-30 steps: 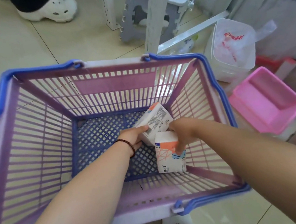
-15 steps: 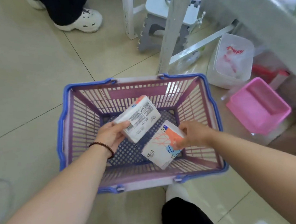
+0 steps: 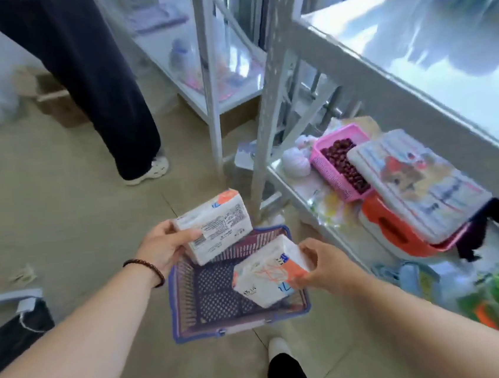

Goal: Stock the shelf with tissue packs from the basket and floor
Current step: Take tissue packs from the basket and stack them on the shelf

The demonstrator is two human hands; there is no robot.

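A second person in dark wide trousers point(image 3: 81, 68) and a white shoe point(image 3: 150, 170) is standing on the tiled floor point(image 3: 44, 210) at upper left. A cardboard box point(image 3: 54, 101) is sitting just behind that leg. Crumpled paper scraps point(image 3: 20, 276) are lying near the floor's left edge.

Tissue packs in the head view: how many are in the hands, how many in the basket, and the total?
In the left hand: 1, tissue pack
In the right hand: 1, second tissue pack
In the basket: 0 visible
Total: 2
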